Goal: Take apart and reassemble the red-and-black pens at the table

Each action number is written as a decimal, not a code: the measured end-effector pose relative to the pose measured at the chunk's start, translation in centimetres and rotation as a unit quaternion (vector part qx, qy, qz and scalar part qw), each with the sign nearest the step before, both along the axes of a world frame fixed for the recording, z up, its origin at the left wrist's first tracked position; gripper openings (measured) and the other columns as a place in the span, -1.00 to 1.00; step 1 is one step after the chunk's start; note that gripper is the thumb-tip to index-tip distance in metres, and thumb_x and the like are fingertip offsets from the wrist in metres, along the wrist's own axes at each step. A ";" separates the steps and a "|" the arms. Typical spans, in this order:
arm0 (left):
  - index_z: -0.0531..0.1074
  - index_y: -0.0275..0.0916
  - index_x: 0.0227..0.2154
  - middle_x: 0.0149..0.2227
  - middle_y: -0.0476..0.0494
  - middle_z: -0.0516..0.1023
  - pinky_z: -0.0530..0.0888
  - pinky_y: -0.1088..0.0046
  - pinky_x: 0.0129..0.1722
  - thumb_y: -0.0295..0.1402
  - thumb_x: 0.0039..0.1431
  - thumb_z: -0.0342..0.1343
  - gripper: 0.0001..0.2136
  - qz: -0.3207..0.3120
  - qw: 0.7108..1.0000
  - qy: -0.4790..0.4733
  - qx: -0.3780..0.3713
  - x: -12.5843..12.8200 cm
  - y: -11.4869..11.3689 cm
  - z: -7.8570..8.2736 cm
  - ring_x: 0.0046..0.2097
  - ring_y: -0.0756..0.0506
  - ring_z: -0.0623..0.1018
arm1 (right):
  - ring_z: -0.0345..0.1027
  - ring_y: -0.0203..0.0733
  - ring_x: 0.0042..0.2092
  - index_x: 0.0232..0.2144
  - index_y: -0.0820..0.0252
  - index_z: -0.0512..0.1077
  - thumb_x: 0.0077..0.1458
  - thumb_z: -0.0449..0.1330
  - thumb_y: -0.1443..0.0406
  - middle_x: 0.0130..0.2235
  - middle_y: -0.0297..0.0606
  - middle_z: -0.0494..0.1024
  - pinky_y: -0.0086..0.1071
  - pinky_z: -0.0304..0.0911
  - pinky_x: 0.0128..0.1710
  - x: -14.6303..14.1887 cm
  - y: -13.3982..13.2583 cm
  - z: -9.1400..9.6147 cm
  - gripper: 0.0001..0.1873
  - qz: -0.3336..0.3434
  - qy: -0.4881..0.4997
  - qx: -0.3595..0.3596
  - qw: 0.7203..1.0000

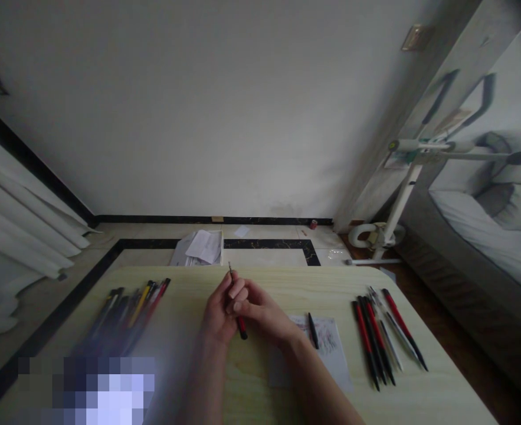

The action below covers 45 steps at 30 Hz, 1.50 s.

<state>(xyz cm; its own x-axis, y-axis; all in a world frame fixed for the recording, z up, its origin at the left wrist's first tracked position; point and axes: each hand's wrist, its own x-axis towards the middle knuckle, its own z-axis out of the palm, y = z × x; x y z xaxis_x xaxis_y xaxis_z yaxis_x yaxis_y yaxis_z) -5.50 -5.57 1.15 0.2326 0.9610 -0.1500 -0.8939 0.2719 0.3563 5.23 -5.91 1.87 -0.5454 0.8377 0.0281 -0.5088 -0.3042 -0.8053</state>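
Above the middle of the light wooden table (pixel 189 372), my left hand (pixel 218 310) and my right hand (pixel 262 307) meet around a red and black pen (pixel 241 326). A thin pointed end sticks up above my fingers, and the red and black end shows below them. Both hands are closed on it, and my fingers hide its middle part. A short black pen piece (pixel 313 330) lies on a white sheet with scribbles (pixel 337 354), just right of my right forearm.
Several red, black and clear pens (pixel 369 339) lie at the right of the table. Another group of pens and markers (pixel 140 304) is at the left, partly blurred. Papers in a box (pixel 202 248) sit on the floor beyond. White exercise equipment (pixel 402 206) stands beside a sofa (pixel 472 265).
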 end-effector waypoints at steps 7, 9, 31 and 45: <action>0.31 -0.29 -0.41 -0.62 0.11 0.05 0.12 0.70 -0.74 -0.38 0.07 0.07 -0.91 -0.013 1.000 0.011 -0.001 0.3 0.0 0.2 -0.65 0.15 0.12 | 0.29 -0.35 -0.40 -0.32 0.20 0.37 -0.22 0.33 0.25 -0.45 -0.39 0.43 -0.49 0.20 -0.31 0.1 0.2 -1.0 -0.65 -0.005 0.019 -0.037 0.999; 0.31 -0.29 -0.41 -0.62 0.10 0.06 0.13 0.70 -0.73 -0.37 0.07 0.06 -0.91 -0.014 1.000 0.019 0.005 0.4 -0.1 0.1 -0.64 0.15 0.14 | 0.29 -0.37 -0.44 -0.36 0.21 0.36 -0.17 0.30 0.23 -0.48 -0.38 0.44 -0.51 0.19 -0.35 0.1 0.4 -1.2 -0.70 -0.003 0.029 -0.035 0.999; 0.36 -0.33 -0.43 -0.66 0.11 0.13 0.07 0.71 -0.75 -0.40 0.13 -0.04 -0.87 -0.059 0.996 0.029 0.058 0.7 -0.2 -0.2 -0.72 0.18 -0.01 | 0.38 -0.34 -0.52 -0.45 0.31 0.32 -0.02 0.17 0.16 -0.54 -0.27 0.49 -0.55 0.21 -0.53 0.2 1.2 -1.8 -0.73 0.034 0.045 -0.075 0.996; 0.31 -0.30 -0.44 -0.72 0.14 0.06 0.01 0.68 -0.76 -0.38 0.15 -0.12 -0.84 -0.122 0.988 0.014 0.090 0.6 -0.3 0.2 -0.75 0.17 -0.07 | 0.43 -0.27 -0.51 -0.31 0.19 0.16 -0.12 0.25 0.26 -0.47 -0.32 0.53 -0.47 0.29 -0.53 0.6 1.1 -1.7 -0.64 0.063 0.064 -0.073 0.993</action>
<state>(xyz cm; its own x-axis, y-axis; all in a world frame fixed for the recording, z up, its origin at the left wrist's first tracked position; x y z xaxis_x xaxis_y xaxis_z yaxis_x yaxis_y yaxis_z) -4.93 -5.87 1.31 0.4586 0.8886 0.0095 -0.7992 0.4078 0.4417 5.78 -4.77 0.16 -0.6463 0.7630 -0.0128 -0.5549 -0.4814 -0.6785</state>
